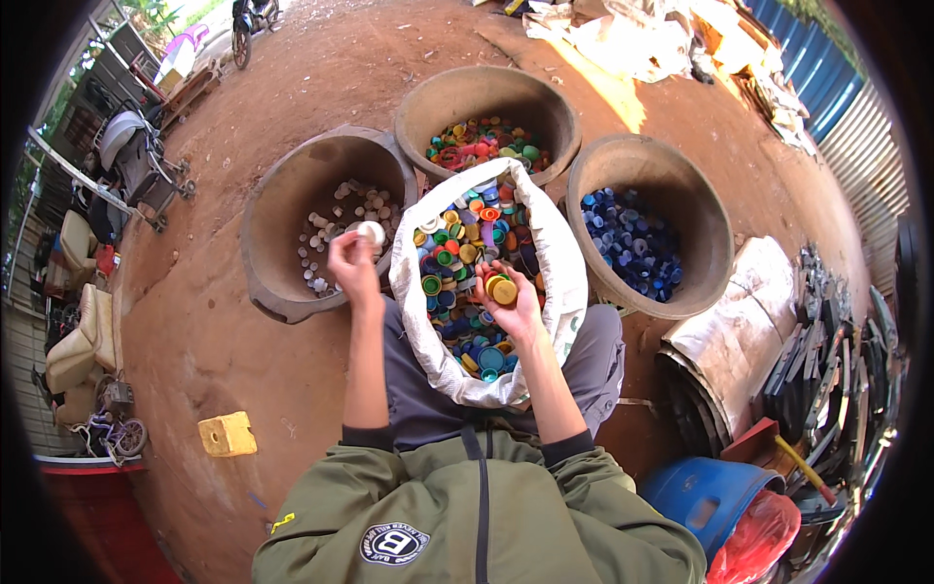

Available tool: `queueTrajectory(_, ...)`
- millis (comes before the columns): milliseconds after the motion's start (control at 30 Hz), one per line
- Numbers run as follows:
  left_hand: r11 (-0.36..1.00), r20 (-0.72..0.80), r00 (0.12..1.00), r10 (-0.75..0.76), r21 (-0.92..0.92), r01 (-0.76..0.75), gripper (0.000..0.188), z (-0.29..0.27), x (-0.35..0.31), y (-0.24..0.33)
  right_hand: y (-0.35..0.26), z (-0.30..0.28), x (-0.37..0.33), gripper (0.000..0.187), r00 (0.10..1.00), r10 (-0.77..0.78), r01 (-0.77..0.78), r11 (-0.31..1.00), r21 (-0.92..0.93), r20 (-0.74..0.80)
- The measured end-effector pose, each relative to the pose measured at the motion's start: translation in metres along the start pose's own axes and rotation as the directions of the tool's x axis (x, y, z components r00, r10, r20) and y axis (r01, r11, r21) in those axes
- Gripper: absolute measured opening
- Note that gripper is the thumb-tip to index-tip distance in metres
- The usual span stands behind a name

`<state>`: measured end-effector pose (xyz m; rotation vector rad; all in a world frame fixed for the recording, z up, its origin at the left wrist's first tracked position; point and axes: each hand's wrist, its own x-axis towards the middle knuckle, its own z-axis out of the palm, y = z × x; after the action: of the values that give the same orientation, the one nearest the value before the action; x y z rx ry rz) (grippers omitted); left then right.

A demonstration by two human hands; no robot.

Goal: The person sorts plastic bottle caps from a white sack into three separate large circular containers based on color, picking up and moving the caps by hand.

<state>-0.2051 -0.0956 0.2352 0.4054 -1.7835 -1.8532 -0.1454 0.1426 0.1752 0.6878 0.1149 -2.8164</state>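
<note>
Between my knees stands a white woven sack (570, 268) with its rim rolled down, full of mixed coloured bottle caps (453, 282). My left hand (354, 265) pinches a white bottle cap (372, 232) over the near right rim of the left tub (268, 277), which holds white caps (365, 204). Above the sack's caps, my right hand (520, 307) is cupped palm up around several caps, a yellow cap (504, 292) on top with red and green ones beside it. The far tub (418, 102) holds mostly red, orange and green caps. Blue caps (632, 243) lie in the right tub (700, 214).
A yellow block (228, 435) lies on the dirt floor at left. To my right are a blue drum (696, 496) with a red plastic bag, a folded whitish sheet (744, 302) and a pile of dark strips (827, 360). A stroller (141, 161) stands far left.
</note>
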Motion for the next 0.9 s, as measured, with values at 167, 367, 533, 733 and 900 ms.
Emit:
queueTrajectory(167,0.761,0.043,0.969,0.245,0.610,-0.220,0.033,-0.035,0.017,-0.023,0.000,0.022,0.013,0.029,0.996,0.052,-0.054,0.998,0.026,0.077)
queueTrajectory(367,0.820,0.392,0.865,0.312,0.349,-0.454,0.026,0.004,-0.091,0.011,-0.061,0.142,0.103,0.033,0.979,-0.079,0.060,0.993,0.106,0.189)
queueTrajectory(533,0.885,0.627,0.767,0.137,0.271,-0.379,0.018,0.020,-0.128,-0.009,-0.092,0.211,0.164,0.073,0.966,-0.228,0.255,0.916,-0.309,0.123)
queueTrajectory(733,0.879,0.713,0.701,-0.032,0.354,-0.321,0.016,0.002,-0.115,-0.043,-0.067,0.155,0.100,0.054,0.871,-0.216,0.406,0.824,-0.396,0.442)
queueTrajectory(900,0.780,0.768,0.631,-0.114,0.462,-0.421,0.025,0.014,-0.110,-0.047,-0.048,0.047,0.019,0.025,0.908,-0.182,0.417,0.327,-0.848,0.377)
